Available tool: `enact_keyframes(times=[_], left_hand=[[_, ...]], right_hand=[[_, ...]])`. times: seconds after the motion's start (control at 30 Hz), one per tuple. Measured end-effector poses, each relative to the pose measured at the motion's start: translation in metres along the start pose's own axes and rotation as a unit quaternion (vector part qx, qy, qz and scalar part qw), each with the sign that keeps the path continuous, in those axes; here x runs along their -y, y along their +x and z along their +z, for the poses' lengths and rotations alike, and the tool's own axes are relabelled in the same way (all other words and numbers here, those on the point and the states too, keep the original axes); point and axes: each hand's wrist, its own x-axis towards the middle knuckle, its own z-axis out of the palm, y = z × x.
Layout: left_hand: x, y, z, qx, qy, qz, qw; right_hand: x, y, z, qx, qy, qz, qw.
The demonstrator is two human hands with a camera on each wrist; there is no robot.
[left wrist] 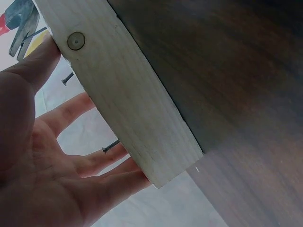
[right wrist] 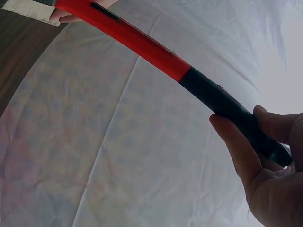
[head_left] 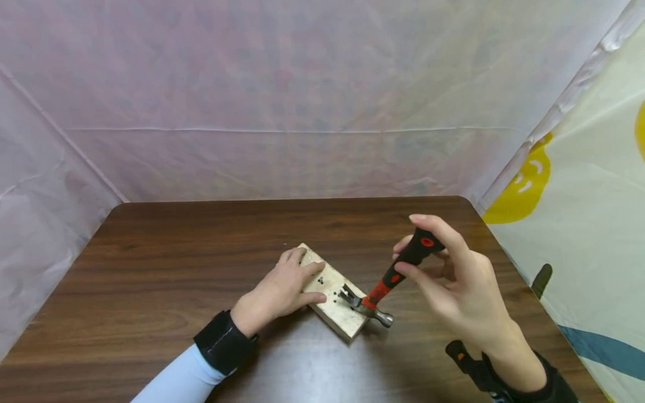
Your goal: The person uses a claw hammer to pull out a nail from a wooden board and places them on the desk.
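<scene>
A pale wooden block (head_left: 330,313) lies slantwise on the table. My left hand (head_left: 287,282) rests on its far-left part, fingers spread and fairly straight across the top. Two nails stick up from the block's top, one nail (left wrist: 111,145) between the fingers and another nail (left wrist: 67,79) beside the thumb. My right hand (head_left: 461,285) grips the black end of a claw hammer (head_left: 378,294) with red and black handle, thumb on one side and fingers on the other. The hammer's claw sits over the block's near-right part, around a nail shank (left wrist: 35,34); its round face points right.
The brown wooden table (head_left: 191,252) spreads around the block, its far edge against a pale cloth wall (head_left: 282,101). On the right hangs a printed curtain (head_left: 579,235) with yellow shapes. Small dark holes dot the block's top.
</scene>
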Motion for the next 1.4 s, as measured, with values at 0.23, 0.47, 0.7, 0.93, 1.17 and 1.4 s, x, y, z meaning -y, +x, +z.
enact_keyframes(times=[0.23,0.47,0.7,0.93,1.17,1.4], left_hand=[[0.003,-0.002,-0.002,-0.005,0.007,0.002,1.0],[0.004,-0.002,0.001,-0.018,0.008,0.011,0.9997],[0.004,-0.003,0.003,-0.027,0.009,0.014,0.9995],[0.003,-0.004,0.003,-0.025,0.006,0.013,0.9996],[0.004,-0.005,0.002,-0.023,0.006,0.012,0.9996],[0.015,0.0,-0.002,-0.003,-0.031,0.033,0.999]], right_hand=[[-0.001,-0.005,-0.001,-0.031,0.04,-0.011,0.9987],[-0.005,-0.004,-0.003,-0.035,0.053,-0.004,0.998],[-0.005,-0.007,-0.004,-0.033,0.031,0.003,0.999],[-0.007,-0.008,-0.004,-0.054,0.079,-0.001,0.9954],[-0.003,-0.003,-0.013,-0.114,0.187,-0.02,0.9754],[-0.001,0.011,-0.022,-0.15,0.238,-0.04,0.9588]])
